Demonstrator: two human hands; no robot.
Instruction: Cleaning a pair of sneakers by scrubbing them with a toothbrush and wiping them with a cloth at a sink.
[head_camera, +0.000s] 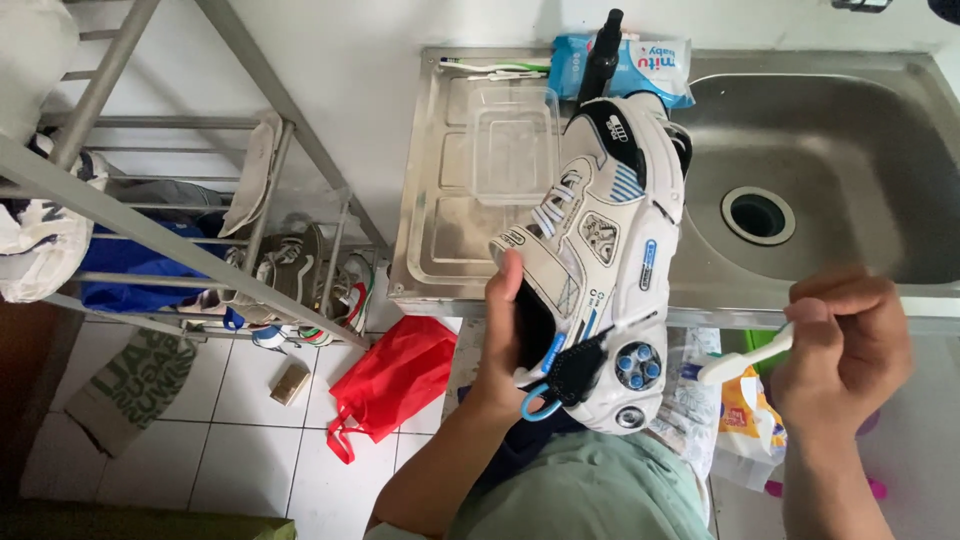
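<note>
Over the front edge of the steel sink bench (430, 250), the white mesh-and-leather sneaker with blue and black trim (600, 250) is held up sideways, toe away from the person and heel near the chest. The left hand (500, 340) has its fingers tucked inside the shoe's opening, thumb pressed on the outer side, grasping it firmly. The right hand (845, 335) is clenched around a white plastic toothbrush (745, 357), whose head points toward the heel but sits apart from it. For brushing to go well, I judge the shoe should be tilted over the stainless basin (800, 150) so drips fall there, with short strokes and the left grip kept stiff. A clear plastic tub (515, 150) and a blue wipes packet (650, 60) lie behind.
</note>
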